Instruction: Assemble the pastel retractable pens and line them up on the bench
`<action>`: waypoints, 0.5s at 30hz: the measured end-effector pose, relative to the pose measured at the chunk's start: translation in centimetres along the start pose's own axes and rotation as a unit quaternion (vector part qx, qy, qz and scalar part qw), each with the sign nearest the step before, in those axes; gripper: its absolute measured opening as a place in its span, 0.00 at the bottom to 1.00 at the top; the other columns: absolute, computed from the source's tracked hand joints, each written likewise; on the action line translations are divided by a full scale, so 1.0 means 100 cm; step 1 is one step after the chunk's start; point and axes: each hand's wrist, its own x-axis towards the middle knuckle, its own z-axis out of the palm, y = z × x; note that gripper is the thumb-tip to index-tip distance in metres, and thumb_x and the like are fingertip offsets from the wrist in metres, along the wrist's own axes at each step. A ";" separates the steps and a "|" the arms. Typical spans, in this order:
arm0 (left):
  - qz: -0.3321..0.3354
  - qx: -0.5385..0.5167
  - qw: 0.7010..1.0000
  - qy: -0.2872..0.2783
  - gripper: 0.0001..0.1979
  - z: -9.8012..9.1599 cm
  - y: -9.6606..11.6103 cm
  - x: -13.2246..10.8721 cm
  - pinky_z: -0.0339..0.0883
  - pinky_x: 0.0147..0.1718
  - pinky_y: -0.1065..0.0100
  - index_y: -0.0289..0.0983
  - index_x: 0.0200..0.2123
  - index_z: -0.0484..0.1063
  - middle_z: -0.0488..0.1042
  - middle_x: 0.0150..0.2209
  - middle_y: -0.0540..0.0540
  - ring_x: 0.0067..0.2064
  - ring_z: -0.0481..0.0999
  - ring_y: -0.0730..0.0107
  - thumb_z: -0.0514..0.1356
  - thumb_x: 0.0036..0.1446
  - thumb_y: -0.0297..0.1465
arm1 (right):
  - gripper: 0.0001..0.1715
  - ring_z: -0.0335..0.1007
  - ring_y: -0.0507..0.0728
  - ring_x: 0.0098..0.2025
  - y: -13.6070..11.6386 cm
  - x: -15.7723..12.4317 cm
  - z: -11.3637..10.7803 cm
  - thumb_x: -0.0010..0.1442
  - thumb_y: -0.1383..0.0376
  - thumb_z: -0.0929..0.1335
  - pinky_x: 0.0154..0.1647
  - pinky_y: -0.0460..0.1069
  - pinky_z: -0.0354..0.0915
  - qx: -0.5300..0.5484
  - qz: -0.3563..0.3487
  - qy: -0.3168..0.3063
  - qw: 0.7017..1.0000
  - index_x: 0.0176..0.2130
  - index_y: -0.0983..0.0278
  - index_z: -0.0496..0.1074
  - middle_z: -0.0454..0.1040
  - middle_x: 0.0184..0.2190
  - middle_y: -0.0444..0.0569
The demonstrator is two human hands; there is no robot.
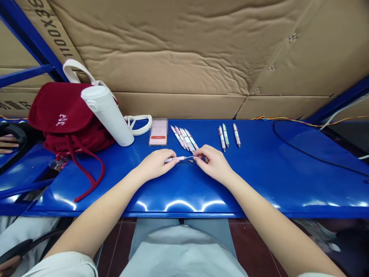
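My left hand (pixel 157 163) pinches a pale pink and white pen barrel (pixel 180 158) between thumb and fingers, above the blue table. A thin pen refill (pixel 188 157) sticks out of the barrel's right end. The fingertips of my right hand (pixel 210 161) close on the refill's far end; the exact grip is too small to make out. A small cone-shaped pen tip (pixel 190 161) lies on the table just below. Right behind my hands, several pink and white pens (pixel 184 138) lie side by side. Farther right are two pens (pixel 223 136) close together and a single pen (pixel 236 135).
A phone (pixel 158 132) with a lit screen lies behind my left hand. At left, a white bottle (pixel 111 117) leans against a dark red backpack (pixel 65 111). A black cable (pixel 311 148) crosses the table (pixel 259 184) at right. Cardboard (pixel 178 73) walls the back. Another person's hand (pixel 8 144) shows far left.
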 end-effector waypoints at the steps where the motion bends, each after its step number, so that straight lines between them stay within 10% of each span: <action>1: 0.002 0.000 1.000 -0.001 0.15 0.000 0.000 0.000 0.62 0.33 0.69 0.38 0.37 0.71 0.74 0.35 0.48 0.35 0.72 0.68 0.49 0.62 0.41 | 0.06 0.65 0.53 0.31 0.000 0.000 0.000 0.56 0.68 0.64 0.30 0.47 0.59 -0.001 -0.002 -0.004 1.000 0.33 0.63 0.71 0.70 0.31 0.48; 15: 0.016 0.002 1.000 -0.010 0.13 0.004 0.001 -0.001 0.64 0.37 0.69 0.38 0.39 0.72 0.75 0.37 0.47 0.38 0.73 0.66 0.50 0.61 0.38 | 0.07 0.66 0.53 0.31 -0.004 -0.002 0.006 0.59 0.67 0.63 0.32 0.47 0.61 0.014 -0.025 -0.028 0.999 0.35 0.63 0.71 0.70 0.30 0.48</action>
